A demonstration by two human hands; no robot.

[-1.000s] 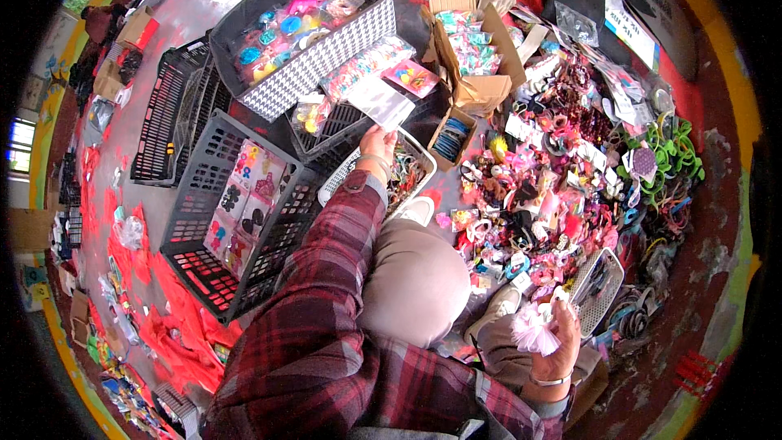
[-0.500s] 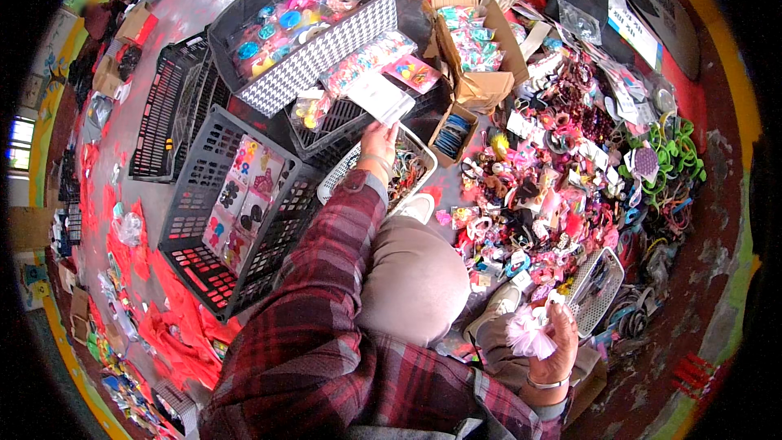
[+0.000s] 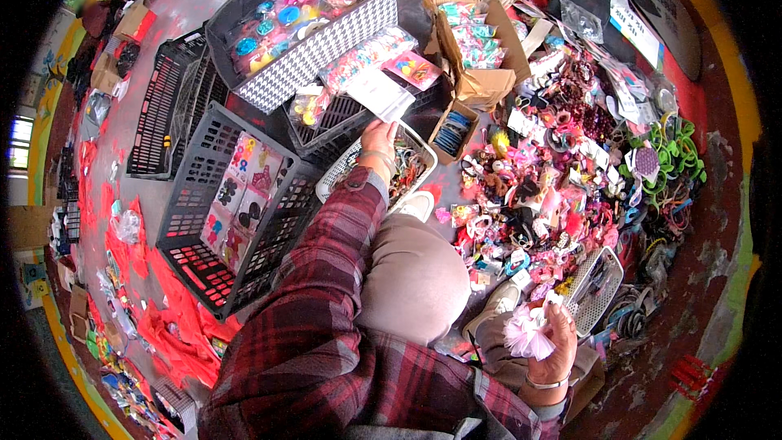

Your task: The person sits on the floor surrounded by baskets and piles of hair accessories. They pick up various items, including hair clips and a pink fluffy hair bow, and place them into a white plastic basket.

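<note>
My right hand (image 3: 557,350) is closed round a pale pink tulle hair bow (image 3: 529,332), held low at the right over my knee. A small white piece shows at its fingertips. My left hand (image 3: 377,143) reaches forward over a white plastic basket (image 3: 430,153) filled with thin, mixed-coloured hair bands. Its fingers pinch the near edge of a flat white sheet (image 3: 380,95), which rests on packets of small coloured items (image 3: 368,59). The thumb is partly hidden.
A grey crate (image 3: 186,195) with carded hair ornaments stands left, near a houndstooth bin (image 3: 326,49) of packets. Cardboard boxes (image 3: 489,85) sit ahead. A large heap of hair accessories (image 3: 546,187) spreads right, beside green hair bands (image 3: 672,155) and a small white basket (image 3: 593,289).
My left hand and the white sheet have shifted very slightly. The pink bow has turned a little in my right hand, which stays in place.
</note>
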